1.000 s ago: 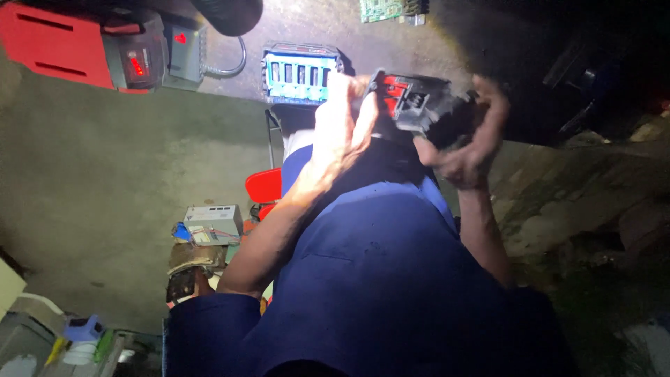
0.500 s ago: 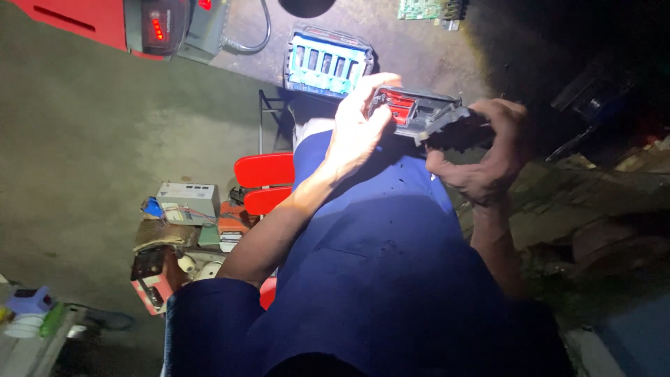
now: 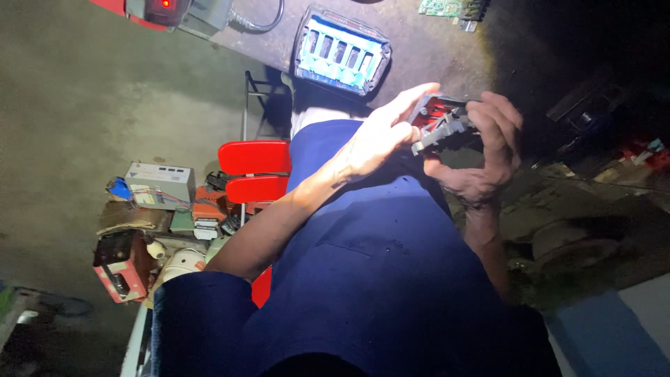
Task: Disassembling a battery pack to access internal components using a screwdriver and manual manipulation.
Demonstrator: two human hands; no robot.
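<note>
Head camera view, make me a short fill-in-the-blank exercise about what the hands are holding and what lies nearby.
1. Both hands, the left hand and the right hand, grip one black and ____ plastic housing.
2. The open battery pack beyond the hands shows a row of pale ____ cells.
3. The stool beside the person's lap has a ____ seat.
4. The person's clothing is dark ____.

Missing words: red; blue; red; blue

Grey workbench (image 3: 426,52): blue battery cell pack (image 3: 340,52), circuit board (image 3: 450,8).
</note>
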